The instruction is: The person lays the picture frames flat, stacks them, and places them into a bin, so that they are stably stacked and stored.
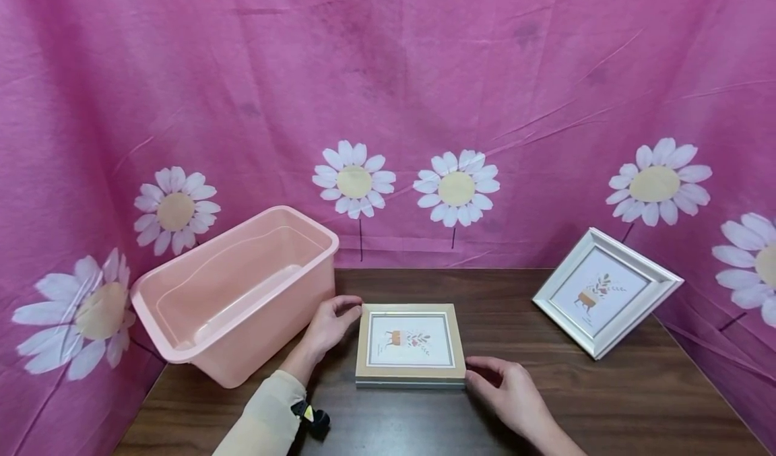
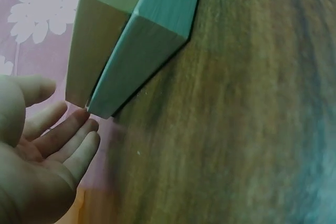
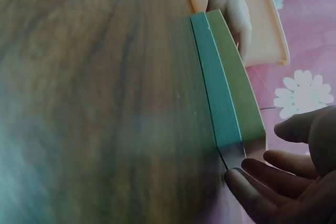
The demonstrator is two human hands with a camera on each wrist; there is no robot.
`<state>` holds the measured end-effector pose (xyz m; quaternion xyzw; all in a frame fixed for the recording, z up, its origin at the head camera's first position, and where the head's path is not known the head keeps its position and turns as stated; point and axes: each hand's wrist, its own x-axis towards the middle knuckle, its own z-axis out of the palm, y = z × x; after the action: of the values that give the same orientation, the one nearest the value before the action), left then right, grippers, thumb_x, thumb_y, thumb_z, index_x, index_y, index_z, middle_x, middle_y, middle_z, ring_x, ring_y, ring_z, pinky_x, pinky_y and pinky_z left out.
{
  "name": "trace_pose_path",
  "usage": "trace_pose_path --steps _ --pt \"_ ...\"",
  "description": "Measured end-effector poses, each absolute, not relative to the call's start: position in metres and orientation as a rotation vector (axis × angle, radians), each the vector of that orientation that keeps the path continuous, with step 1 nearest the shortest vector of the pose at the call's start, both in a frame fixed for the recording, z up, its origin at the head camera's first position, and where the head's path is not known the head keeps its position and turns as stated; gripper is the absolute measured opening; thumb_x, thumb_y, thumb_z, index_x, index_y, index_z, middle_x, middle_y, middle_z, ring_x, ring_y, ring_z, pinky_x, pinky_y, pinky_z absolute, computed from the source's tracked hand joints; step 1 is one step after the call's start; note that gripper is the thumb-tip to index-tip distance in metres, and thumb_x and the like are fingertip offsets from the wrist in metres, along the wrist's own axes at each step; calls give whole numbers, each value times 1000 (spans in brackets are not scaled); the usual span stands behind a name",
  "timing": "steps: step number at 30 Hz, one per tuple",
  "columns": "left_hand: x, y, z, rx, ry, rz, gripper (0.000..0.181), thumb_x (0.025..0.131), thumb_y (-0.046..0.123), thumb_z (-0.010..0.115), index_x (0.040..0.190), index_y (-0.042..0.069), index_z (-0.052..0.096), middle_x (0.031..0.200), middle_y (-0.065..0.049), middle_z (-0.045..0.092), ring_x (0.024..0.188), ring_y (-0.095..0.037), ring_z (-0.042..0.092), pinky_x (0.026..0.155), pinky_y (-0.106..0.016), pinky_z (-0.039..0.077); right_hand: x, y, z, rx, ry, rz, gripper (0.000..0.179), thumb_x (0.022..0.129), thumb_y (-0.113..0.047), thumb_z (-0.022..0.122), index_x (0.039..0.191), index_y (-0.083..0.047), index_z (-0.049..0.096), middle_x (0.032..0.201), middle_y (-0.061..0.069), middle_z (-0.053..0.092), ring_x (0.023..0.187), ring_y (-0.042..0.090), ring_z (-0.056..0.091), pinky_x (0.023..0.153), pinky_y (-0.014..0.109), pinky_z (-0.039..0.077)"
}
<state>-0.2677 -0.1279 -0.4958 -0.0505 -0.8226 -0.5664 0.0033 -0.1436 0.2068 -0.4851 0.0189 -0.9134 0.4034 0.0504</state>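
A picture frame [image 1: 409, 373] with a light wood border lies face up on top of a second, pale frame [image 1: 409, 384], in the middle of the table. The lower one shows only its edges, bluish in the wrist views. At the stack's left side is my left hand [image 1: 330, 321], fingertips right at the far left corner; the left wrist view shows its fingers loosely extended. My right hand [image 1: 512, 392] is at the near right corner, thumb apart and fingertips beside the edges of both frames [image 3: 236, 82]. Neither hand wraps round the stack.
To the left stands a pink plastic bin [image 1: 267, 328], its near side close to my left forearm. A white picture frame [image 1: 633, 324] leans tilted at the back right of the dark wooden table [image 1: 570, 388]. A pink curtain [image 1: 400, 92] with daisies hangs behind.
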Motion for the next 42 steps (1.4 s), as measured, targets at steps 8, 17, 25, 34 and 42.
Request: trace_pose_path --steps 8,17,25,34,42 --pt "-268 -124 -484 -174 -2505 -1737 22 106 9 66 123 2 77 123 -14 80 120 -29 71 105 -40 56 -145 220 -479 95 -2684 1206 15 96 -13 80 110 -15 83 103 -3 83 92 -5 67 81 25 57" --pt "-264 -116 -471 -308 -2407 -1801 21 104 4 67 122 0 77 124 -19 79 120 -32 73 96 -19 56 -148 233 -467 103 -2641 1163 16 99 -15 77 114 -15 83 108 -1 83 96 -5 68 82 25 58" --pt "-260 -105 -457 -412 -2374 -1898 23 105 5 65 125 -3 74 125 -26 77 117 -37 75 96 -24 61 -152 247 -463 109 -2560 1122 17 99 -13 77 115 -15 82 111 4 83 100 -8 67 82 7 48" --pt "-255 -93 -450 -498 -2442 -1961 27 106 9 65 129 -4 72 126 -24 77 121 -40 74 99 -23 59 -158 265 -457 121 -2497 1045 18 99 -12 78 115 -14 82 111 6 84 100 -14 63 81 3 43" --pt "-249 -77 -445 -583 -2504 -1877 24 107 9 64 127 -1 74 126 -22 78 120 -37 74 97 -21 58 -161 279 -449 118 -2451 1027 19 99 -10 77 117 -12 82 110 11 83 98 -22 57 79 3 43"
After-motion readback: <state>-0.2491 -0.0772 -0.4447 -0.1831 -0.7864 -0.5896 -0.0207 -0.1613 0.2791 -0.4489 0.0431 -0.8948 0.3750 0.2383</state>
